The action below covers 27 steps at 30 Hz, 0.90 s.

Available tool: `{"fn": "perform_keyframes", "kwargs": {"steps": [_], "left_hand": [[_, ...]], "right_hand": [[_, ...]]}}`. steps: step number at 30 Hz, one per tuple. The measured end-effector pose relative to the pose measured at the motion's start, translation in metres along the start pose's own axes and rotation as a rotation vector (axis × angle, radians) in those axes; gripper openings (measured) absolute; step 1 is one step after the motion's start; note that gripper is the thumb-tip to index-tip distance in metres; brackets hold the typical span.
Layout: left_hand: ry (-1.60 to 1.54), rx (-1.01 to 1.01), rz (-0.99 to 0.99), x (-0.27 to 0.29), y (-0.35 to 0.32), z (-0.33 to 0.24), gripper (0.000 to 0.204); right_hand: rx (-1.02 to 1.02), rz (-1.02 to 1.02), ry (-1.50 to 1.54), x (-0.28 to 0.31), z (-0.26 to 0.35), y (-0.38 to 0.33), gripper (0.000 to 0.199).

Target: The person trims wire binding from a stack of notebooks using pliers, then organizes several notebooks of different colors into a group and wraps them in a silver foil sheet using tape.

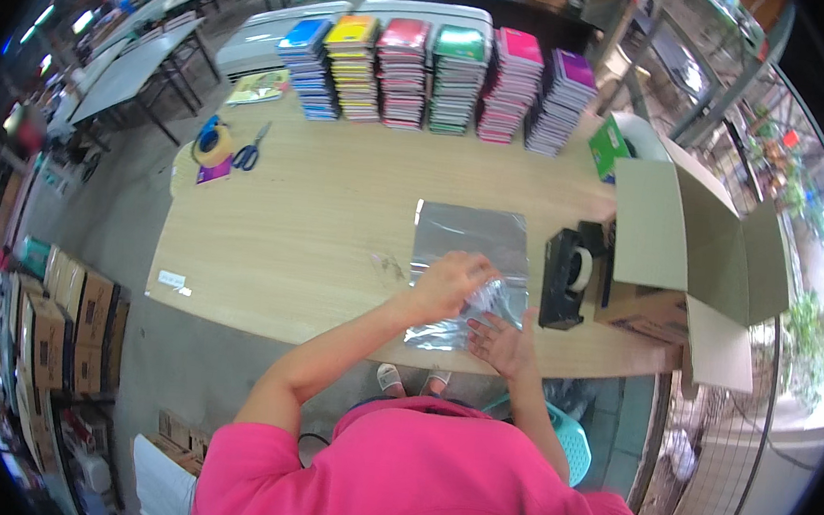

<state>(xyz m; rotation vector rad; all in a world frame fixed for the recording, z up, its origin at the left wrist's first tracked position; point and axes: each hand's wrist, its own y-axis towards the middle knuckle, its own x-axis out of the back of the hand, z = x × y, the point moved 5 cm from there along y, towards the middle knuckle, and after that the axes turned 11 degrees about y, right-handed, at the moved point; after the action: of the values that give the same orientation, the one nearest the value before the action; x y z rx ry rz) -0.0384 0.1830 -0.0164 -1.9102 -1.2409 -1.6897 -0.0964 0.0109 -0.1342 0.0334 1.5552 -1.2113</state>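
Observation:
My left hand (pixel 450 285) is closed, its fingers pinching a crumpled bit of clear plastic (pixel 486 295). My right hand (pixel 507 346) lies just nearer and to the right, palm turned up and fingers spread, close to that plastic. Whether its fingertips touch the plastic I cannot tell. Under both hands a stack of shiny, transparent plastic sleeves (pixel 467 233) lies flat at the table's front edge. To the right of the sleeves stands a black tape dispenser (pixel 559 281) with a roll of tape in it.
Stacks of notebooks in several colours, such as a green stack (pixel 457 77), line the table's (pixel 280 218) far side. Scissors (pixel 248 156) and tape rolls (pixel 214 145) lie at the far left. An open cardboard box (pixel 651 228) stands at right, a turquoise basket (pixel 567 444) below the table.

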Motion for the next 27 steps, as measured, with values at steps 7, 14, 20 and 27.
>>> {"fn": "perform_keyframes", "kwargs": {"steps": [7, 14, 20, 27], "left_hand": [[-0.401, 0.541, -0.414, 0.031, -0.073, -0.008, 0.088], [-0.852, 1.195, -0.611, 0.023, -0.217, 0.152, 0.076], [-0.705, 1.299, -0.827, 0.104, -0.379, 0.331, 0.059], [0.077, 1.529, -0.319, 0.180, -0.502, 0.490, 0.057]], "right_hand": [[0.366, 0.224, -0.390, -0.066, 0.006, 0.023, 0.051], [0.339, 0.394, -1.076, -0.183, -0.101, 0.081, 0.081], [0.131, 0.343, -1.148, -0.198, -0.126, 0.117, 0.069], [0.137, 0.194, -1.157, -0.179, -0.141, 0.137, 0.049]]}}
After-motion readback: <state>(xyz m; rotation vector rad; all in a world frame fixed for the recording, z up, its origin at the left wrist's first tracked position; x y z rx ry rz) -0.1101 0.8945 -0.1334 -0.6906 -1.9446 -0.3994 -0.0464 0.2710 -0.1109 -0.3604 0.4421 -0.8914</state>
